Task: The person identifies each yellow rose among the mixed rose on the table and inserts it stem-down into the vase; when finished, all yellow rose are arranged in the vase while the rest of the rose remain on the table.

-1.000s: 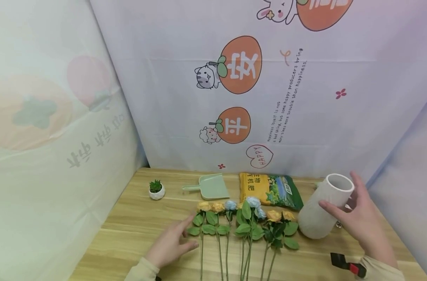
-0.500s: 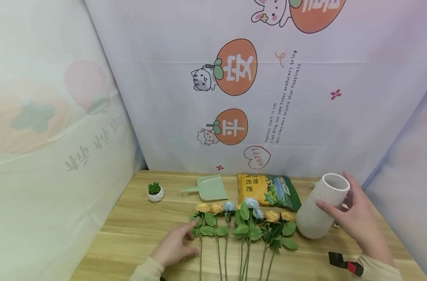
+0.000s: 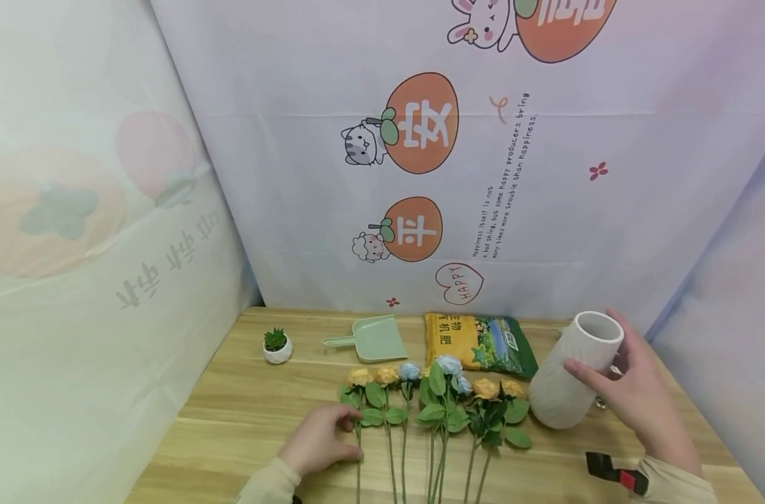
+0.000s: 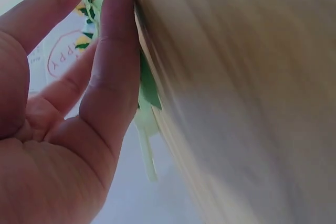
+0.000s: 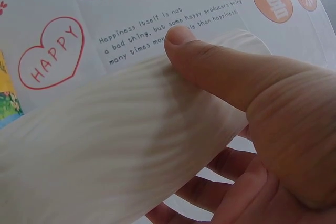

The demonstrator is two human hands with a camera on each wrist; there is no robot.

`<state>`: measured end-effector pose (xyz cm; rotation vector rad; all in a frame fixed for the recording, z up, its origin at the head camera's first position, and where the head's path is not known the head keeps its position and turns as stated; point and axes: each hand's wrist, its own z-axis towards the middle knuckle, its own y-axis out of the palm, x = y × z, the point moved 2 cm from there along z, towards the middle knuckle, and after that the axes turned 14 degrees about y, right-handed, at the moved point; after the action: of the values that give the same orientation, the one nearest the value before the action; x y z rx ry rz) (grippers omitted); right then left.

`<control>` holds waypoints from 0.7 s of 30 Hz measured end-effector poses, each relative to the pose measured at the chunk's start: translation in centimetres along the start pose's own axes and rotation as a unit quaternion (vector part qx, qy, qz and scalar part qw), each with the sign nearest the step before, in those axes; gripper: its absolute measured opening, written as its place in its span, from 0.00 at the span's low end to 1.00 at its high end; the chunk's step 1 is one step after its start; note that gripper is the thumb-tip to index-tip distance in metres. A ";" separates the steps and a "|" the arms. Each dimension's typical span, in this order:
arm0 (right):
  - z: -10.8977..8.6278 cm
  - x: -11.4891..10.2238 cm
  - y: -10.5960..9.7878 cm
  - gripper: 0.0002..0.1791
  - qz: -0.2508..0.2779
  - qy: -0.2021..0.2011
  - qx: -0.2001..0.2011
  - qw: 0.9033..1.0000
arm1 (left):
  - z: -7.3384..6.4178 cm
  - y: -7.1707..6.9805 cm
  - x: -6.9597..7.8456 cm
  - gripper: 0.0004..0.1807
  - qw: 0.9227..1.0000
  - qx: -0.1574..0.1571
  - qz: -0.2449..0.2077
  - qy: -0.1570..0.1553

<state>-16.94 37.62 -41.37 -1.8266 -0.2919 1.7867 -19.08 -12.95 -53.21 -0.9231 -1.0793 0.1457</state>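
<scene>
Right hand (image 3: 638, 393) grips the vase (image 3: 565, 383), left hand (image 3: 320, 439) curves loosely beside the leftmost flower (image 3: 360, 377).

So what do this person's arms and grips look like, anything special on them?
The left grip and right grip are bare human hands, no gloves. The left sleeve and right sleeve are pale cream. At the right sleeve sits a black fitting with a red section; a small black bit shows by the left sleeve.

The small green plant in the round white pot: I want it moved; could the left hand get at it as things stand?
Probably yes: only pale wooden tabletop shows between the left hand and the plant, though it is at the stem of the leftmost yellow rose.
</scene>
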 end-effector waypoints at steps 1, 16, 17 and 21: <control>0.0 0.0 0.0 0.65 0.000 -0.001 0.001 1.000 | 0.1 0.1 0.1 0.31 1.000 0.002 0.000 -0.001; -0.2 0.0 0.4 0.51 -0.013 -0.012 0.016 1.000 | 0.7 1.0 1.1 0.26 1.000 0.014 0.001 0.024; -0.2 0.0 0.4 0.49 -0.016 -0.012 0.018 1.000 | 0.7 1.0 1.0 0.26 1.000 0.012 -0.002 0.019; -0.3 0.0 0.5 0.46 -0.026 -0.003 0.017 1.000 | 0.6 1.0 0.7 0.28 1.000 0.005 -0.012 0.003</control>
<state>-16.79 37.16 -41.61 -1.7736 -0.3057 1.7531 -18.85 -11.59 -53.34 -0.8997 -1.0836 0.1290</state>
